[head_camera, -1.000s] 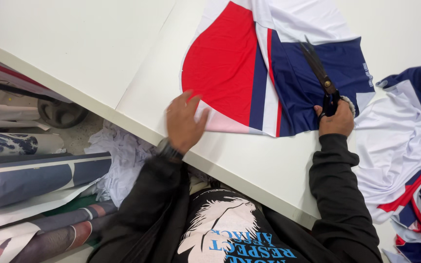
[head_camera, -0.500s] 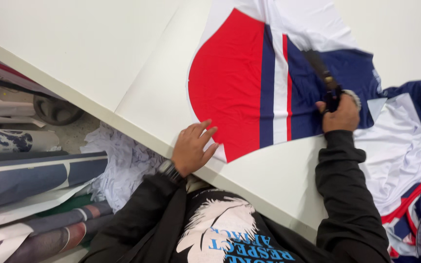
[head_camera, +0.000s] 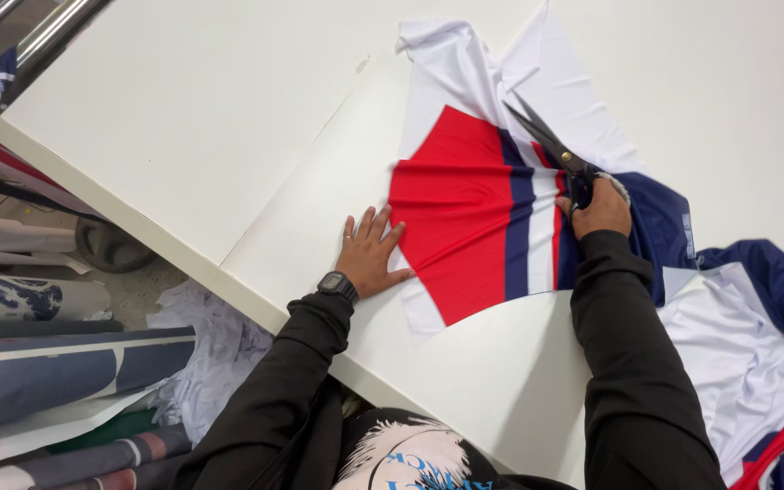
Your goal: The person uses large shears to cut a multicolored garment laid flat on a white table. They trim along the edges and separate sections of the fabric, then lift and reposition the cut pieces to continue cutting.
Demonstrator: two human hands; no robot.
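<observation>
On the white table (head_camera: pixel 183 136), the left hand (head_camera: pixel 369 254) presses flat on the red-white-navy fabric (head_camera: pixel 465 218) at centre while the right hand (head_camera: pixel 602 207), at three o'clock, grips scissors (head_camera: pixel 546 145), blades parted toward eleven, seemingly mid-cut; closing them needs taut cloth.

fabric piece (head_camera: pixel 465 218): red, white and navy stripes, flat under left hand's (head_camera: pixel 369 254) fingertips | scissors (head_camera: pixel 551 150): black, blades parted, gripped in right hand (head_camera: pixel 602 207), over the stripes
</observation>
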